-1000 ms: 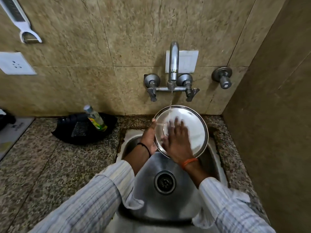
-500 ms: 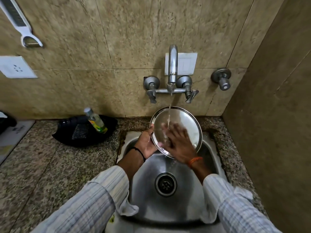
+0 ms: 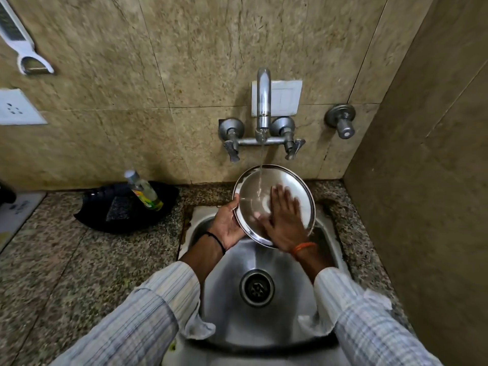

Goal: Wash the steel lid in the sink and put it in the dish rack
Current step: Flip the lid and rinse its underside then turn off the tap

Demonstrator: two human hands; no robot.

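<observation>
Sleeves (image 3: 137,320) run off the bottom edge. Over the sink (image 3: 264,320), left hand (image 3: 229,226) grips the steel lid (image 3: 253,196) by its rim; right hand (image 3: 284,220), blurred, lies spread flat inside, under the tap (image 3: 263,101) stream.

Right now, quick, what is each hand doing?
Left hand: closed on the rim of the steel lid, holding it under the running water.
Right hand: open, flat on the lid's face, holding nothing.
</observation>
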